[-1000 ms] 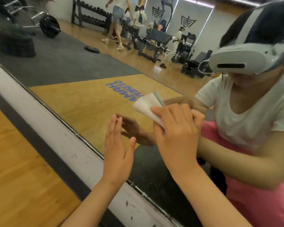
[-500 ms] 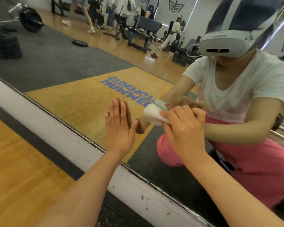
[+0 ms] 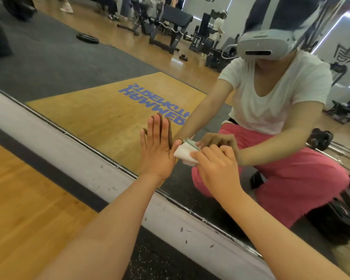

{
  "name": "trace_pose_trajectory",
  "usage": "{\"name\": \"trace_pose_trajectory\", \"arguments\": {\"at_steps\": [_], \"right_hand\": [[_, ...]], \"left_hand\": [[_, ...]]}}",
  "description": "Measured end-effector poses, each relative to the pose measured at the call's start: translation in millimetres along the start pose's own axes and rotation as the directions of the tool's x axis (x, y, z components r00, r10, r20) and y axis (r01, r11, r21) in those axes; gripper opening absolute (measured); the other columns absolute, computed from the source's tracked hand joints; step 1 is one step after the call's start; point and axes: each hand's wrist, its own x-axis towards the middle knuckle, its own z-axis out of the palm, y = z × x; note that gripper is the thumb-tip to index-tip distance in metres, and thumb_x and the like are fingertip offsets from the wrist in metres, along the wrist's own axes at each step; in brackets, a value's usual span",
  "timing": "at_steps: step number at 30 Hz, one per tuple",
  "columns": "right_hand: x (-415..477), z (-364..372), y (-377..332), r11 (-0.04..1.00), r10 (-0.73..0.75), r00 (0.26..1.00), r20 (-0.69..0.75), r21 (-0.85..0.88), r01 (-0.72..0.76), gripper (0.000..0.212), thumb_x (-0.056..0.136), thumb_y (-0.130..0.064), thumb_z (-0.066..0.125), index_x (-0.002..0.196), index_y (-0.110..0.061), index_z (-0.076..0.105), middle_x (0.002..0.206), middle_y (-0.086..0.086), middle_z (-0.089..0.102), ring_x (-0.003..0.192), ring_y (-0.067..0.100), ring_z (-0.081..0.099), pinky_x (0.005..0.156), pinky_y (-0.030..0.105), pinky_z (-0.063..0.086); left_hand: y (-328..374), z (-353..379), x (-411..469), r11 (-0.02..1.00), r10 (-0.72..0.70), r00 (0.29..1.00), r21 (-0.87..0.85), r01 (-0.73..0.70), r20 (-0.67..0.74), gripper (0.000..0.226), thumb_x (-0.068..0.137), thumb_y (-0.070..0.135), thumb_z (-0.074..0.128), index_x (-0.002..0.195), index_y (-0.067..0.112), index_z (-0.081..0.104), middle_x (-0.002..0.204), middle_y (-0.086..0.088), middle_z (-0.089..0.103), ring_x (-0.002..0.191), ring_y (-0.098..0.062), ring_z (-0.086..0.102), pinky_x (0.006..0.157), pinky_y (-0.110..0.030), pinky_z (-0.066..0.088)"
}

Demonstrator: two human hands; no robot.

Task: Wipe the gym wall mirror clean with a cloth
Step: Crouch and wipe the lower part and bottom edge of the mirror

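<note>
Glossy glass mirror [image 3: 89, 63], soft white cloth [image 3: 185, 154], scuffed painted ledge [image 3: 101, 170].

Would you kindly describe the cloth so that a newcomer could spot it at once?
Look low on the wall mirror, just above its white ledge. There the right hand grips a folded cloth against the glass, beside the flat left hand. It is the white, green-edged wad between the hands.

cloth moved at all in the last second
Yes. The cloth has slid left and down the mirror, nearer its bottom edge, now beside the left hand.
</note>
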Motion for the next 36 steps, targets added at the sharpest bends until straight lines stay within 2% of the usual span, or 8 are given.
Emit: {"name": "trace_pose_trajectory", "arguments": {"at_steps": [4,13,22,27,29,32,34,36], "right_hand": [[-2,4,3,0.995,-0.098,0.995,0.005,0.034,0.098,0.042,0.105,-0.022,0.037,0.078,-0.016,0.07,0.068,0.001,0.058,0.067,0.02,0.051,0.067,0.031,0.032],[-11,14,12,0.976,-0.179,0.984,0.001,0.129,0.177,0.011,0.078,-0.007,0.076,0.083,-0.015,0.07,0.072,0.002,0.06,0.082,0.019,0.044,0.071,0.032,0.031],[-13,16,15,0.967,-0.2,0.976,-0.082,0.143,0.21,0.017,0.087,-0.004,0.063,0.079,-0.018,0.069,0.067,0.0,0.057,0.07,0.019,0.053,0.07,0.031,0.035],[-11,16,15,0.967,-0.208,0.975,-0.08,0.131,0.217,0.02,0.092,-0.007,0.059,0.078,-0.02,0.067,0.068,-0.001,0.055,0.068,0.019,0.054,0.069,0.032,0.036],[-10,16,15,0.972,-0.199,0.977,-0.078,0.11,0.207,0.021,0.091,-0.006,0.058,0.078,-0.02,0.066,0.068,-0.001,0.053,0.067,0.018,0.051,0.068,0.031,0.036],[-11,17,15,0.973,-0.188,0.978,-0.095,0.12,0.199,0.02,0.09,-0.006,0.058,0.078,-0.02,0.066,0.068,-0.001,0.052,0.065,0.018,0.051,0.069,0.031,0.035],[-11,17,14,0.972,-0.178,0.979,-0.099,0.138,0.19,0.019,0.091,-0.009,0.06,0.077,-0.02,0.065,0.068,-0.002,0.054,0.065,0.018,0.052,0.068,0.031,0.036],[-10,18,13,0.967,-0.176,0.979,-0.103,0.168,0.192,0.017,0.092,-0.011,0.058,0.077,-0.018,0.064,0.069,-0.001,0.054,0.066,0.019,0.053,0.069,0.032,0.036]], "left_hand": [[-3,-10,-1,1.0,-0.02,0.994,0.023,0.018,0.108,0.066,0.095,0.067,-0.007,0.145,0.034,-0.036,0.158,-0.003,-0.015,0.14,-0.002,-0.037,0.118,-0.033,-0.017],[0,-21,2,0.996,-0.06,0.971,0.082,0.042,0.232,0.076,0.086,0.074,-0.009,0.142,0.025,-0.026,0.149,0.002,-0.035,0.129,0.002,-0.048,0.112,-0.025,-0.028],[3,-31,0,0.992,-0.093,0.957,0.105,0.066,0.276,0.071,0.088,0.065,0.005,0.138,0.029,-0.03,0.143,0.011,-0.042,0.131,0.003,-0.045,0.117,-0.031,-0.021],[20,-42,-19,0.984,-0.123,0.986,-0.116,0.135,0.11,0.063,0.104,0.038,0.031,0.157,0.02,0.002,0.165,0.004,-0.006,0.151,-0.008,-0.005,0.121,-0.021,0.002],[44,-49,-29,0.884,-0.354,0.934,-0.309,0.351,0.05,0.054,0.104,0.035,0.035,0.154,0.016,0.026,0.159,0.004,0.022,0.144,-0.004,0.024,0.115,-0.017,0.02],[82,-54,-41,0.529,-0.739,0.664,-0.512,0.676,0.113,0.038,0.101,0.045,0.047,0.124,0.016,0.044,0.116,0.004,0.049,0.097,-0.005,0.053,0.089,-0.028,0.047],[95,-54,-40,0.281,-0.794,0.512,-0.548,0.787,0.328,0.036,0.097,0.049,0.051,0.109,0.016,0.047,0.096,0.0,0.058,0.078,-0.008,0.058,0.076,-0.031,0.052],[105,-49,-39,0.177,-0.724,0.497,-0.567,0.805,0.479,0.034,0.101,0.044,0.046,0.114,0.015,0.056,0.094,-0.009,0.067,0.075,-0.014,0.064,0.068,-0.032,0.055]]}}
